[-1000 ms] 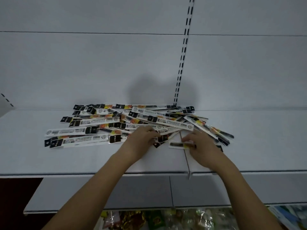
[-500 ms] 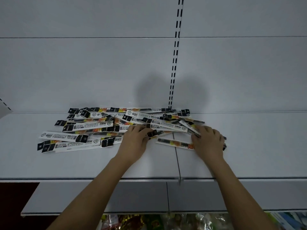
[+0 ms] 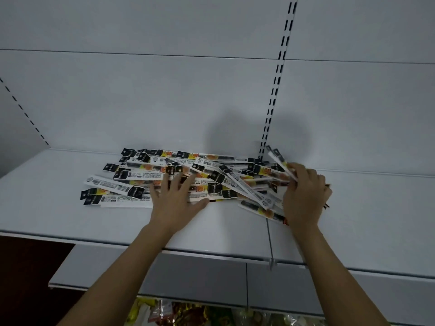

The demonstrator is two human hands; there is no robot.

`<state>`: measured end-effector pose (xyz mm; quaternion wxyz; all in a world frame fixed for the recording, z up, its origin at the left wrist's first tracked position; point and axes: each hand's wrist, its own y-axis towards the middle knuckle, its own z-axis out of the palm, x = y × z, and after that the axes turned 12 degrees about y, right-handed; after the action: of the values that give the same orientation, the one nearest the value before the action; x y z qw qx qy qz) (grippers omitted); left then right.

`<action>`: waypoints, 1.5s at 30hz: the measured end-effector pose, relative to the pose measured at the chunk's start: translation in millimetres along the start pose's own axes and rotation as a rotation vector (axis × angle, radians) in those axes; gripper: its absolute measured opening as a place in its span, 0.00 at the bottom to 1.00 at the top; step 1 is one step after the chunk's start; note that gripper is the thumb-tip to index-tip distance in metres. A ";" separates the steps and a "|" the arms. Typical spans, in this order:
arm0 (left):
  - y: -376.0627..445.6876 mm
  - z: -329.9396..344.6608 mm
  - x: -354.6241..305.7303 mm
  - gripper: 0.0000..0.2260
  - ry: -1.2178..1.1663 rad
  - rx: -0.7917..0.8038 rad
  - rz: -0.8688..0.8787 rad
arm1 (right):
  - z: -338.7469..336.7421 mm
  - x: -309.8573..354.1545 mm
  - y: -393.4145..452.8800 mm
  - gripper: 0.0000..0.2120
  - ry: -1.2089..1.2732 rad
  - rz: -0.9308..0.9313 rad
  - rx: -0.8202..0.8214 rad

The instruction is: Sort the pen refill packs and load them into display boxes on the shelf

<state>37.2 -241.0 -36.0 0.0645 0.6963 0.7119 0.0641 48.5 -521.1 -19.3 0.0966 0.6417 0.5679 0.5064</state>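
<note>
Several long, flat pen refill packs (image 3: 146, 175), white with black and orange-yellow printing, lie in a loose heap on a white shelf (image 3: 70, 222). My left hand (image 3: 175, 198) lies flat on the heap's front middle, fingers spread and straight. My right hand (image 3: 304, 196) is at the heap's right end, fingers curled round a small bundle of packs (image 3: 279, 161) that tilts up off the shelf toward the back wall. No display box is in view.
A slotted upright (image 3: 274, 97) runs down the white back panel behind the heap. A seam (image 3: 269, 241) splits the shelf under my right hand. Below the shelf's front edge sits a lower grey shelf (image 3: 193, 276) above colourful wrapped goods (image 3: 188, 314).
My right hand has gathered a few packs at the right end and lifted their far ends off the shelf. My left hand has spread flat onto the heap.
</note>
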 end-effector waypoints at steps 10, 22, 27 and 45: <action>3.3 -6.0 5.9 0.40 -0.621 -0.272 0.068 | 61.8 102.5 -27.0 0.20 0.219 -0.241 0.307; 5.0 -14.6 131.8 0.44 -0.176 -0.061 -0.470 | 65.1 105.7 -35.7 0.28 0.093 -0.021 0.563; 17.4 -4.7 108.7 0.45 -0.029 0.105 -0.281 | 44.3 69.2 -40.2 0.28 -0.151 0.250 0.634; 23.3 -4.6 39.4 0.26 -0.176 -0.498 0.361 | 28.9 78.3 -35.5 0.19 0.284 0.121 0.599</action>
<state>58.4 -201.1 -27.4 0.2816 0.7771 0.5311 0.1863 35.6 -431.4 -15.4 -0.2066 0.5969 0.6603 0.4063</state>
